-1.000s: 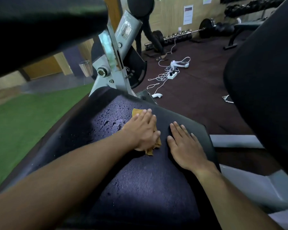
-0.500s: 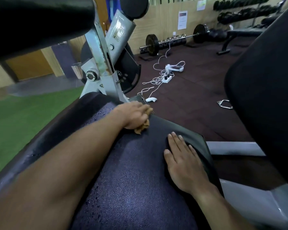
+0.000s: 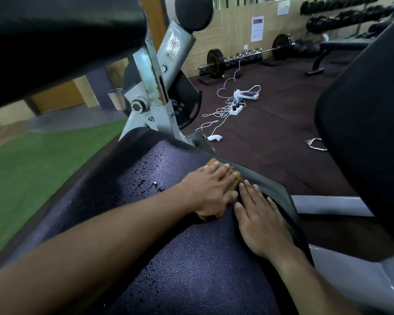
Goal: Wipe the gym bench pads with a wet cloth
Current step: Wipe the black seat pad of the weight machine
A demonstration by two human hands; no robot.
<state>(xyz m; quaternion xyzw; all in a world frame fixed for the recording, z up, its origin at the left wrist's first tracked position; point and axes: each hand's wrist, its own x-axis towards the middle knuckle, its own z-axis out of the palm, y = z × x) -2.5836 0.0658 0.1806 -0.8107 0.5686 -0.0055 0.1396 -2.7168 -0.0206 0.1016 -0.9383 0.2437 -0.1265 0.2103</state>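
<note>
A dark textured bench pad [image 3: 182,264] fills the lower middle of the view, with water drops on its far left part. My left hand [image 3: 210,189] lies flat with straight fingers on an orange-brown cloth [image 3: 234,178], pressing it onto the pad near the far right edge. Most of the cloth is hidden under the hand. My right hand [image 3: 262,221] rests flat on the pad just right of the left hand, fingers straight, holding nothing.
A grey metal frame [image 3: 155,87] with black roller pads rises beyond the bench. Another black pad [image 3: 369,137] stands close on the right. White cables and a power strip [image 3: 236,109] lie on the dark floor, a barbell [image 3: 243,56] beyond. Green turf [image 3: 32,169] lies left.
My left hand has drawn the cloth back from the pad's far end toward me, ending beside my right hand. The right hand has stayed on the pad.
</note>
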